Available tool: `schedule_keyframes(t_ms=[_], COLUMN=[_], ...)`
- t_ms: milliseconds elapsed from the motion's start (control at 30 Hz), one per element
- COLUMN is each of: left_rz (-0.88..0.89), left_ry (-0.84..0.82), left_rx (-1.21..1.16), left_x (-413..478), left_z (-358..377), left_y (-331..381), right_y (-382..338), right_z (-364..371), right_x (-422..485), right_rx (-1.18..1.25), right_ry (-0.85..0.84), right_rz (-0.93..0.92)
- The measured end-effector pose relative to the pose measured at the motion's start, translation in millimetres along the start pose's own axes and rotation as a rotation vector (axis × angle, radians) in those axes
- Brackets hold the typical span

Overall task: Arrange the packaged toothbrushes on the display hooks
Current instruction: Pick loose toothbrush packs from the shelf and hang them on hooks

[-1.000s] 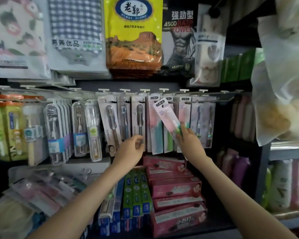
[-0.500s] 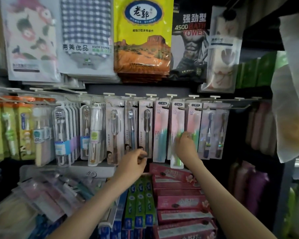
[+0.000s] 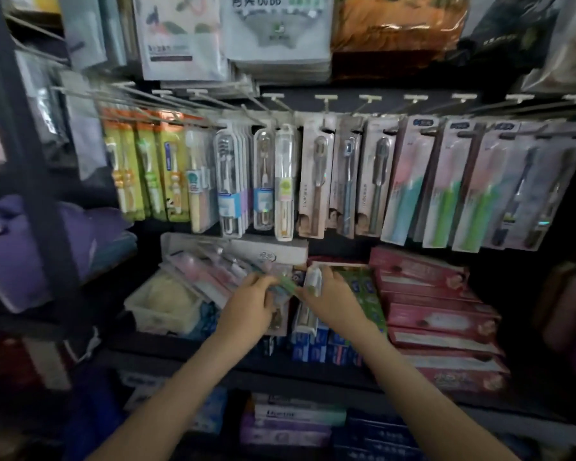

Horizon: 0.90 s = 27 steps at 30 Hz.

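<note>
A row of packaged toothbrushes (image 3: 316, 181) hangs from wire display hooks (image 3: 366, 101) across the middle of the rack. The pink-and-green packs (image 3: 446, 191) hang at the right end. Below them, loose toothbrush packs (image 3: 210, 274) lie in a heap on the shelf. My left hand (image 3: 250, 304) and my right hand (image 3: 330, 297) are down at that heap, close together. Both pinch a blurred pack with a green handle (image 3: 288, 286) between them. A small white item (image 3: 313, 277) also sits at my right fingers.
Stacked pink toothpaste boxes (image 3: 433, 311) fill the shelf's right side, green and blue boxes (image 3: 326, 347) sit under my right wrist. A white tub (image 3: 163, 304) stands at the left. A dark upright post (image 3: 24, 161) runs down the left. Bagged towels (image 3: 276, 31) hang above.
Both hands dropped from the hanging row to the loose packs on the shelf below. The pink-and-green pack now hangs on its hook. The view tilted down and left.
</note>
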State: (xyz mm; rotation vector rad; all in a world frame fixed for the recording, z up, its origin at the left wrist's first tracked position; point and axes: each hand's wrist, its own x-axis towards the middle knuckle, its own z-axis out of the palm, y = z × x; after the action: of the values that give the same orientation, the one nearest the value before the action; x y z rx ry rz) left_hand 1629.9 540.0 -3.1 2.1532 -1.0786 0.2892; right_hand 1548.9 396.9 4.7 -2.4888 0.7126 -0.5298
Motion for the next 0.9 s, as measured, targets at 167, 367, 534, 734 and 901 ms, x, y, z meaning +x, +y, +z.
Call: schedule_keyframes(t_ms=[167,367,534,734,901], left_rz=[0.001,-0.004,-0.217,-0.456,-0.386], left_ry=[0.055,0.056,-0.131,-0.22,-0.213], left_rx=[-0.041,-0.131,-0.516,-1.037,-1.129], left_x=[-26,-41,-38,-33,-32], left_z=[-22,-36,-30,-5,-9], left_y=[-24,-39,-18,29,35], right_y=[-13,-13,-10,-5,-15], right_z=[30,27,18,30,24], right_x=[20,8,-42,-97,-115], right_rx=[-0.138,-0.355,-0.296,-0.193,-0.112], right_ry=[-0.097,0.107,0.295,0.33,0.292], right_rz=[0.079,0.083,-0.037,-0.372,-0.332])
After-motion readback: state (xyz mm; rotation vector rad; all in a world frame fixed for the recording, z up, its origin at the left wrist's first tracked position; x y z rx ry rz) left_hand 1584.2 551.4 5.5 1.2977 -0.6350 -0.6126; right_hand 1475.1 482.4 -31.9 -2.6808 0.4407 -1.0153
